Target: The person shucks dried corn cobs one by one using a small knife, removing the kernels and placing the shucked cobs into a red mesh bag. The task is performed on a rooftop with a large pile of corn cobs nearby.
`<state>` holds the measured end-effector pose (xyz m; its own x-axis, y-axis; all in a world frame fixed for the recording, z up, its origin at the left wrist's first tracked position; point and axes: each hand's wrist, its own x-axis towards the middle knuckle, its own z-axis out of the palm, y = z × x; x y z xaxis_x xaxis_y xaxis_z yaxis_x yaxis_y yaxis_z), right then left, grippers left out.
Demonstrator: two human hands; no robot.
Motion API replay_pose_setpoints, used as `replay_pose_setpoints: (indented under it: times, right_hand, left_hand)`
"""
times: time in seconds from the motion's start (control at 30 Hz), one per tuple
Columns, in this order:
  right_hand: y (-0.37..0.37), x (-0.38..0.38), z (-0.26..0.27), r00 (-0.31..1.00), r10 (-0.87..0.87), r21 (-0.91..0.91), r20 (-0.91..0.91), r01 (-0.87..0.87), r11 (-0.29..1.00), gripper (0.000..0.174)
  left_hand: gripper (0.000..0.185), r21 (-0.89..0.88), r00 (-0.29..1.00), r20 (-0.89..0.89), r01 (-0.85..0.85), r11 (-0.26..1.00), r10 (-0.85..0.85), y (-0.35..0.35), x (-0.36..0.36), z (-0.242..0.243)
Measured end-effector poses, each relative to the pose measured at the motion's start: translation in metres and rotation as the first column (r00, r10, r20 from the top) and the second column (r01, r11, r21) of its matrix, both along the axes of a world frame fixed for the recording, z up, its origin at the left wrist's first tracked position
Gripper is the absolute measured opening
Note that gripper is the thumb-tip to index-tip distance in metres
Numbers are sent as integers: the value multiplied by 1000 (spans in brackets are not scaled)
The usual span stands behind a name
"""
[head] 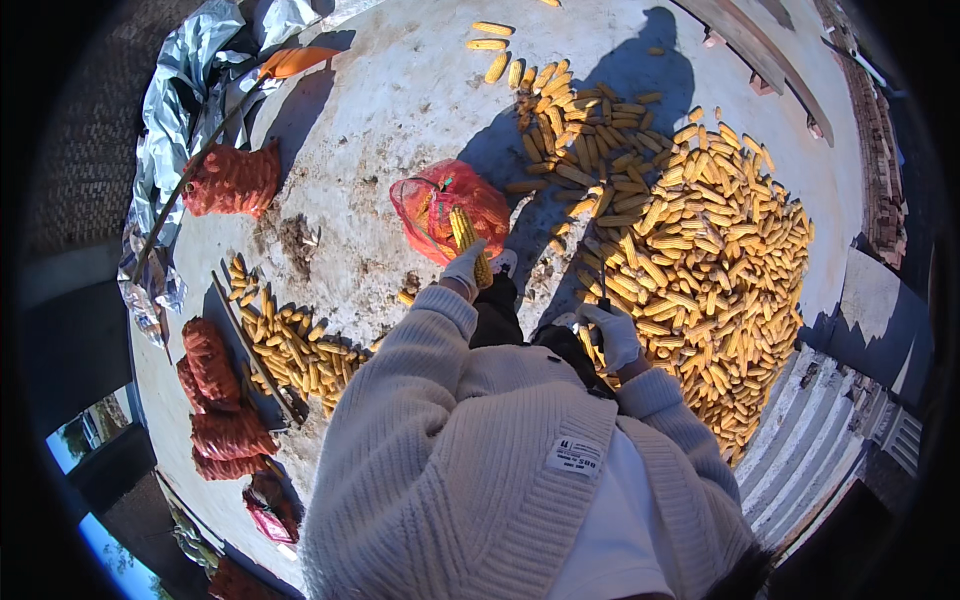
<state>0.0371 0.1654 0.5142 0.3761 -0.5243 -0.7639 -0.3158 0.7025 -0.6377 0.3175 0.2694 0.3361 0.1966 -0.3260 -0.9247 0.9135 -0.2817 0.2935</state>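
My left hand [463,271], in a white glove, grips a yellow corn cob [465,231] that points up and away from me. Just beyond that hand stands a red mesh bag [486,206] with corn cobs inside. In my right hand [616,339], also gloved, is a thin tool with a black handle [604,304], possibly a screwdriver; its dark shaft points away from me. That hand is beside the near left edge of a large heap of corn cobs [712,255].
A smaller corn pile [300,352] lies left, beside a wooden pole [251,341]. Filled red mesh sacks [232,180] rest on the concrete floor [352,112]. An orange-headed shovel [296,62] leans by silvery sheeting [176,97]. Corrugated sheets [806,442] lie at right.
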Motion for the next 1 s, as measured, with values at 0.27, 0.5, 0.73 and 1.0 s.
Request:
replay_pose_setpoints:
  times: [0.27, 0.5, 0.73, 1.0]
  right_hand:
    - [-13, 47, -32, 983, -73, 202, -167, 107, 974, 15]
    - [-28, 76, -75, 961, -50, 234, -271, 116, 965, 17]
    - [-51, 121, -162, 987, -7, 174, -159, 35, 984, 25]
    - [-65, 256, -235, 993, 93, 209, -72, -76, 975, 33]
  left_hand:
    - [42, 66, 895, 430, 98, 993, -117, -31, 97, -62]
    - [59, 157, 897, 436, 5, 988, -74, -74, 171, -123]
    - [41, -127, 964, 241, 147, 981, -113, -98, 213, -106]
    - [61, -171, 953, -115, -298, 939, 282, -95, 217, -122]
